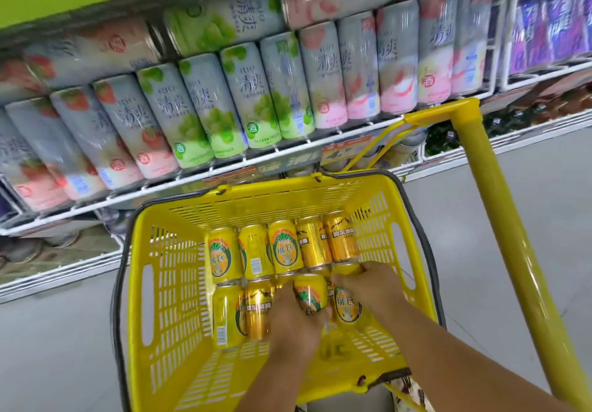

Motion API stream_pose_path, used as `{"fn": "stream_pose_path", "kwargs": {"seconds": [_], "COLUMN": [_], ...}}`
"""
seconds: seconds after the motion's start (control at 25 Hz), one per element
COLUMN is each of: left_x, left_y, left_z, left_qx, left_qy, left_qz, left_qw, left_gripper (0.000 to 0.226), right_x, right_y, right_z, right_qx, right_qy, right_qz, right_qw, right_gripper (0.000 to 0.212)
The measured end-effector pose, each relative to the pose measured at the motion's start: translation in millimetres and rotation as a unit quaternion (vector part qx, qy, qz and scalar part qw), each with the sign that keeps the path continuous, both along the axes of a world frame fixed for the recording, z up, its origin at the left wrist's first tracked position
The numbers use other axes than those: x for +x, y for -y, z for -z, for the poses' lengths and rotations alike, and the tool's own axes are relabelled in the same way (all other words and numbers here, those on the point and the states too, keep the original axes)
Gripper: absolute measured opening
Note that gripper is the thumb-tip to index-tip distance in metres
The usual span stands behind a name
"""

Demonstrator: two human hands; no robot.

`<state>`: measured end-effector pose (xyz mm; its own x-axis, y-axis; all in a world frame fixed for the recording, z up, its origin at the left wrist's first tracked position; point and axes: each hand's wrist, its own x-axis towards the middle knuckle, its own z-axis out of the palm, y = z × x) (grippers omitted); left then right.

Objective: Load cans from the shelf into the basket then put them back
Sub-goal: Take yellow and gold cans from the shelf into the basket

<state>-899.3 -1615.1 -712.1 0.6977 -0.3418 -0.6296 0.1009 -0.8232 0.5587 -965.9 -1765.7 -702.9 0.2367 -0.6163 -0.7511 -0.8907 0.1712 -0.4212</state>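
Note:
A yellow plastic basket [166,283] stands below the shelf and holds several yellow and gold cans lying in two rows [282,248]. My left hand [294,318] is down in the basket, wrapped around a yellow can [309,293] in the near row. Just to its right, my right hand [374,286] grips another yellow can [346,306] from the side. Both forearms reach in from the lower right.
A white wire shelf [224,171] above the basket carries a row of tall pale cans [205,107] with fruit pictures. The basket's long yellow pull handle [499,219] rises at right. Lower shelves and grey floor [54,347] surround the basket.

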Motion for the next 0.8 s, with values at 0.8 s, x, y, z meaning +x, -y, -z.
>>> {"fn": "stream_pose_path", "kwargs": {"seconds": [0.8], "left_x": [56.8], "left_y": [-43.6], "left_z": [-136.1], "left_qx": [0.047], "left_qy": [0.199], "left_qz": [0.178], "left_qw": [0.962], "left_gripper": [0.064], "right_x": [-9.7], "right_y": [-7.7], "right_z": [-149.2], "right_qx": [-0.123], "right_qy": [0.072], "right_qz": [-0.217], "right_qw": [0.966], "right_gripper": [0.043]}}
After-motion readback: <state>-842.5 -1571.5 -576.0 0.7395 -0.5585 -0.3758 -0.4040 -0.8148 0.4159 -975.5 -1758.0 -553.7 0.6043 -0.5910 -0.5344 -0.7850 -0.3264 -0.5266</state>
